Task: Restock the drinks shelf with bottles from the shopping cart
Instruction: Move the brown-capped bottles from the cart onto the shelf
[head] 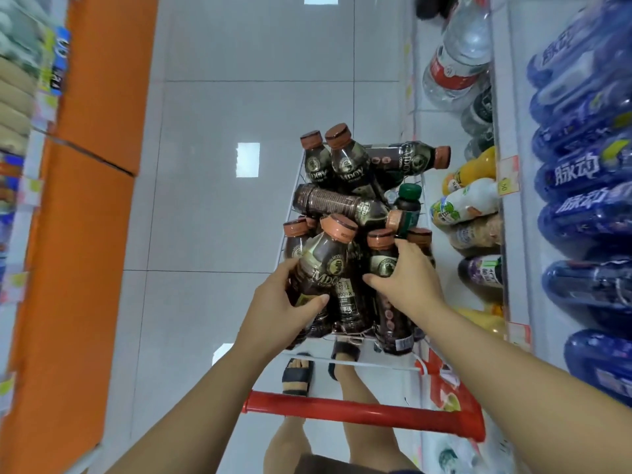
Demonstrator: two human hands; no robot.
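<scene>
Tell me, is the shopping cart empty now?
No, the cart is piled with brown coffee bottles, and the left hand and right hand each grip one.

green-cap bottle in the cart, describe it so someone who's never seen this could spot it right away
Start at the white wire cart with the red handle, piled with dark coffee bottles. Look along its right side, about halfway up, just beyond the right hand. The green-cap bottle stands there, the only one with a dark green cap; every neighbour's cap is copper-brown.
</scene>
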